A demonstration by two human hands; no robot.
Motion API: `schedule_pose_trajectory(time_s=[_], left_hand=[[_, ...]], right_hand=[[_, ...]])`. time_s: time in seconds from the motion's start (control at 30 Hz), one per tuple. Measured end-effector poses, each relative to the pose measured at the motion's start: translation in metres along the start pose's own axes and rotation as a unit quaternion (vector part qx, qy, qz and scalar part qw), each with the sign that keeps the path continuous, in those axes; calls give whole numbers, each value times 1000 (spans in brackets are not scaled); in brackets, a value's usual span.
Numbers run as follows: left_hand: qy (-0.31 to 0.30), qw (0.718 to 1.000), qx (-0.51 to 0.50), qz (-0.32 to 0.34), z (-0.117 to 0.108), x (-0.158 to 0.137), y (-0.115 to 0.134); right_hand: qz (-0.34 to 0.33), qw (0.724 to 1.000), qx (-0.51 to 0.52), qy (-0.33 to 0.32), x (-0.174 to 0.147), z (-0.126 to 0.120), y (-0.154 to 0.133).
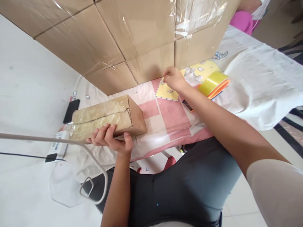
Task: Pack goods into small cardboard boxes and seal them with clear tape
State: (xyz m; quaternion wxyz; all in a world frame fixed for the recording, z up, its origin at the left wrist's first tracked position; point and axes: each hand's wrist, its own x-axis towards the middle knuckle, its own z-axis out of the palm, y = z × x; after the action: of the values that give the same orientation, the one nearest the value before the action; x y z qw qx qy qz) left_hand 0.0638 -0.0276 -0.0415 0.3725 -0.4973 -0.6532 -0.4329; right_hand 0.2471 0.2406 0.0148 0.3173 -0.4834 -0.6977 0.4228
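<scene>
A small taped cardboard box (136, 118) lies on the cloth-covered table at left. My left hand (110, 137) grips its near side, with the fingers along the taped face and the thumb at the lower edge. My right hand (174, 78) is over a yellow printed patch (167, 91) of the cloth, close to the stacked boxes. Its fingers are curled together, and whatever they may hold is too small to make out. Beside the right forearm lies a yellow roll of tape (214, 82) with orange parts, partly covered by the arm.
A tall stack of taped cardboard boxes (142, 34) stands along the back of the table. A black phone-like object (71, 111) and a white power strip (59, 143) lie at left by the wall. A grey metal rod (47, 138) crosses the left side. Part of another person (248, 9) shows at top right.
</scene>
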Motion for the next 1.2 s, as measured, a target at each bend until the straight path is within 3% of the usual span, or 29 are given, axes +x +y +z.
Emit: schedule_pose_trajectory(time_s=[0.07,0.13,0.23,0.37,0.57,0.67,0.8,0.9,0.97,1.0,1.07,1.13,1.2], left_hand=[[-3,1000,-1,2,0,-1,-2],[4,1000,-12,14,0,0,-2],[17,999,-19,35,0,3,0],[18,999,-5,32,-1,4,3],[10,1000,11,-6,0,1,3],[4,1000,21,-20,0,1,4],[12,1000,-3,18,-1,3,3],[16,999,-16,45,-2,3,-1],[15,998,-20,57,-3,2,-5],[14,998,-22,61,-3,2,-6],[5,998,-27,60,-4,1,-8],[-1,998,-29,56,-5,0,-9],[-5,998,-30,47,-5,-1,-9]], right_hand=[[-66,979,-190,24,20,-17,20],[-96,937,-337,-18,26,-23,35],[-84,895,-433,-65,19,-18,39],[-28,897,-428,-105,7,-16,18],[22,968,-226,-111,-2,-19,-7],[14,982,-149,-119,-5,-14,-7],[-28,964,-256,-70,-9,-7,-1],[1,930,-358,-79,-10,-9,-3],[17,925,-368,-91,-9,-22,-12],[13,932,-356,-67,-9,-34,-18],[-11,944,-326,41,-6,-68,-28],[-35,935,-299,186,-3,-114,-30],[-54,930,-244,268,2,-159,-16]])
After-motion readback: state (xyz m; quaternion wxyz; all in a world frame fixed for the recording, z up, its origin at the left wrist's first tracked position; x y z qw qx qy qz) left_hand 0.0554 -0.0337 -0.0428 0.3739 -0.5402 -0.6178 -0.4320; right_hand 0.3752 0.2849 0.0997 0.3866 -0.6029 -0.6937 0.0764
